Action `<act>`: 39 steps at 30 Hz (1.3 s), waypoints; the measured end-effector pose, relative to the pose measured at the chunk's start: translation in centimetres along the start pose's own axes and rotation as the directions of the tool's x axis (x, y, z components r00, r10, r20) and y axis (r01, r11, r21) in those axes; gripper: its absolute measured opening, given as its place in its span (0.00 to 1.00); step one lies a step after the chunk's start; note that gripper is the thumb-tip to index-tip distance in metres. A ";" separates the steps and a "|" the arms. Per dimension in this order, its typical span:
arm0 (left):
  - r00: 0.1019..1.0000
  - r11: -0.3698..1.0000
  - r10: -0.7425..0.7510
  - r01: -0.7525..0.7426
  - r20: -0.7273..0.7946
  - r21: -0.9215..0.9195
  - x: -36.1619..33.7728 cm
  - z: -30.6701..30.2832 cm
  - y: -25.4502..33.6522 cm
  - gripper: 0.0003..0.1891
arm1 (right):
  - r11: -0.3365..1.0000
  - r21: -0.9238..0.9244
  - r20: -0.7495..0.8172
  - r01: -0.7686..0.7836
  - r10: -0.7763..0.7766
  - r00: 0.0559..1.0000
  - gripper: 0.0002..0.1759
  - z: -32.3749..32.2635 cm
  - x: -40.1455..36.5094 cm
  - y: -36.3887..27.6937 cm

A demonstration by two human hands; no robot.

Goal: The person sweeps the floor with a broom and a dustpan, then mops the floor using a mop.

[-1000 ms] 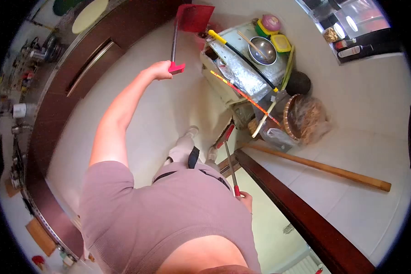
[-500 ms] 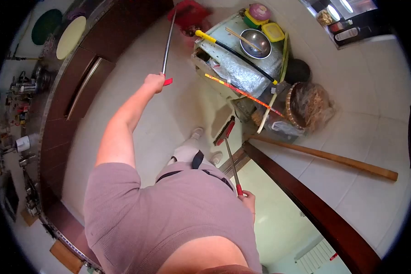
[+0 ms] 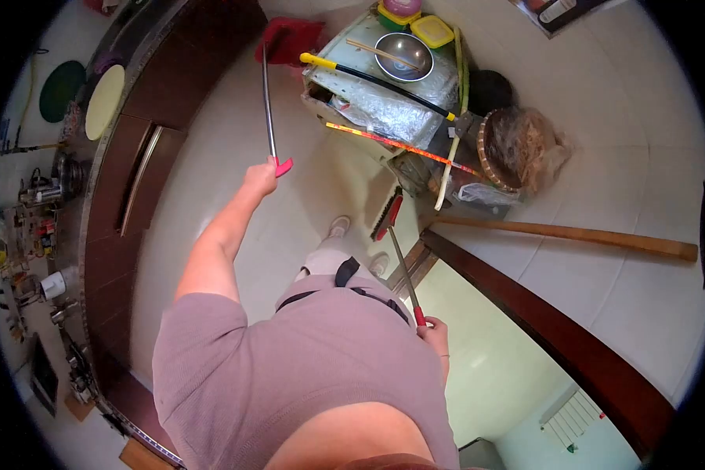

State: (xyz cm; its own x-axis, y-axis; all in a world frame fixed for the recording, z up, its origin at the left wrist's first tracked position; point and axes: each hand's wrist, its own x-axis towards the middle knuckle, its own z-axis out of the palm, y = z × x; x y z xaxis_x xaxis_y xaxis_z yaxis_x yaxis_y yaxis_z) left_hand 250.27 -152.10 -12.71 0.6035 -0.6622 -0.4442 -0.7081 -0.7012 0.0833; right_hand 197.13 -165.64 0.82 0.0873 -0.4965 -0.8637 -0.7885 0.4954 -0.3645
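My left hand (image 3: 261, 178) is closed around the red grip at the top of a long-handled dustpan (image 3: 296, 39). Its metal pole stretches away from me to the red pan, beside the dark cabinets. In my right hand (image 3: 433, 337), close by my right hip, is the red-ended handle of a broom (image 3: 389, 213). The red-backed broom head with dark bristles is by the floor, just beyond my right foot and near the doorway.
A low white cabinet (image 3: 352, 59) holds a metal bowl (image 3: 403, 56), chopsticks and yellow-lidded containers. Poles, a wicker basket (image 3: 489, 149) and a wooden stick (image 3: 564, 235) crowd the right. Dark cabinets (image 3: 164, 94) line the left. A dark door frame (image 3: 540, 329) stands right of me.
My left hand has drawn back toward me with the dustpan, and the pan has come nearer. The broom stays about where it was. The view has shifted slightly.
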 end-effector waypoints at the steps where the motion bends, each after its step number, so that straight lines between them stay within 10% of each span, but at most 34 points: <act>1: 1.000 1.000 0.002 -0.002 -0.001 0.004 0.0 -0.4 0.4 0.18 | 1.000 0.015 -0.023 -0.010 0.011 1.000 0.21 0.1 0.0 0.1; 16: 0.999 0.983 -0.036 0.038 0.011 -0.182 0.9 -2.9 2.5 0.28 | 0.995 -0.099 -0.144 -0.030 0.016 0.989 0.18 0.4 2.6 4.5; 20: 0.999 0.707 0.004 -0.038 -0.050 -0.707 1.4 -2.7 1.3 0.29 | 0.990 0.118 -0.054 -0.072 0.079 0.995 0.12 -0.8 -1.0 0.4; 22: 0.999 0.501 -0.012 0.049 0.050 -0.864 -1.6 -7.2 3.7 0.11 | 0.958 0.275 -0.027 -0.077 0.088 0.996 0.10 -0.9 -1.6 1.3; 29: 0.979 0.207 -0.010 0.199 0.201 -0.958 -6.8 -13.1 3.1 0.12 | 0.816 0.576 0.045 -0.052 0.032 0.998 0.16 -3.5 -2.8 4.8; 39: 0.895 0.437 0.174 0.303 0.410 -0.847 -14.9 -6.9 15.8 0.10 | 0.470 0.816 -0.186 0.337 -0.340 0.922 0.16 -11.9 -8.0 15.4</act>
State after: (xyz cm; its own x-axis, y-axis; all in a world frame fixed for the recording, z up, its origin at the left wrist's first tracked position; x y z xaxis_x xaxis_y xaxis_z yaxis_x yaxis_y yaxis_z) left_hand 232.64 -155.13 1.34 0.2665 -0.6068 -0.7489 0.1838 -0.7307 0.6575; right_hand 177.05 -162.53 6.33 0.2356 -0.7583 -0.6078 0.1558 0.6468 -0.7466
